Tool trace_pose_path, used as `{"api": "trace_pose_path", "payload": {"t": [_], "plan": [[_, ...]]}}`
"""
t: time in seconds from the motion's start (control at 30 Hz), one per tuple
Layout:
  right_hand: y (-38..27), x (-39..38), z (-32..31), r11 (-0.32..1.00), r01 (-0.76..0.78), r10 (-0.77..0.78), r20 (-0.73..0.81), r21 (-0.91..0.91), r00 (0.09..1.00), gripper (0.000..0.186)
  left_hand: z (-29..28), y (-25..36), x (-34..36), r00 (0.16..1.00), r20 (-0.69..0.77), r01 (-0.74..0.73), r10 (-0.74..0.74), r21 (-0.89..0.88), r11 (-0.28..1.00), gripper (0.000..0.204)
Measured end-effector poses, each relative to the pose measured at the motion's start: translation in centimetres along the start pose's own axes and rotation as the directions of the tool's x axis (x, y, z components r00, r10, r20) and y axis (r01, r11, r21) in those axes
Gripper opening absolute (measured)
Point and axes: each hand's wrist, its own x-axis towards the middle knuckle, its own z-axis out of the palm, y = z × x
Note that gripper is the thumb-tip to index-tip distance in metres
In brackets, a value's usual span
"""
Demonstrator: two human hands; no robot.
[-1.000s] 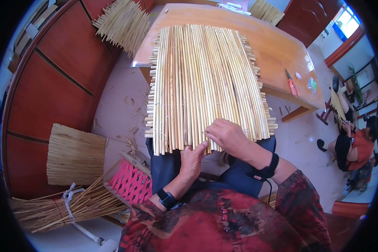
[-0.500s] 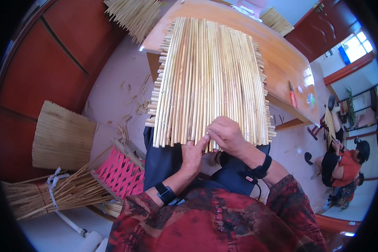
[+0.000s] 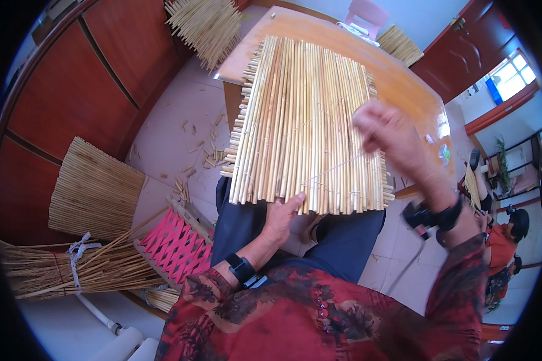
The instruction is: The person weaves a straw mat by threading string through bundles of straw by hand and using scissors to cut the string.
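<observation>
Across the seated person's lap, a mat of pale reed stalks [image 3: 310,126] is lying with its near edge over the dark trousers [image 3: 337,240] and its far end resting on the wooden table [image 3: 403,84]. The left hand [image 3: 281,218] is pressing up against the mat's near edge, fingers together and thumb touching the stalk ends, though I cannot tell whether it is gripping a stalk or only steadying the edge. The right hand [image 3: 386,133] is hovering raised over the right side of the mat, blurred, its fingers curled in and pinching a thin thread [image 3: 337,170] that is running taut from the hand down to the stalks near the left hand. The two hands are well apart. Both wrists are wearing dark bands, and red patterned sleeves are covering the forearms.

On the floor to the person's left, a pink woven frame [image 3: 174,246] is sitting just beside the knee, with a tied bundle of loose reeds [image 3: 72,268] lying next to it and a smaller finished mat [image 3: 93,189] leaning near the reddish wooden cabinet [image 3: 72,90]. Short reed cuttings [image 3: 196,159] are lying scattered on the pale floor under the table's edge. Another sheaf of stalks [image 3: 208,24] is sticking out by the far left corner of the table. At the right, another person in orange [image 3: 500,237] is sitting well apart.
</observation>
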Motion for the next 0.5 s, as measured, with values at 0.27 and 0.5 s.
{"api": "trace_pose_path", "payload": {"t": [0.27, 0.5], "plan": [[1.8, 2.8, 3.7, 0.993, 0.054, -0.058, 0.03, 0.107, 0.998, 0.02, -2.3, -1.6, 1.8, 0.987, -0.079, 0.15, -0.143, 0.089, 0.985, 0.036], [9.6, 3.1, 1.2, 0.971, 0.097, -0.147, -0.229, -0.218, 0.962, 0.017, -4.0, 1.3, -0.1, 0.974, 0.184, 0.145, -0.13, -0.067, 0.987, 0.037]]}}
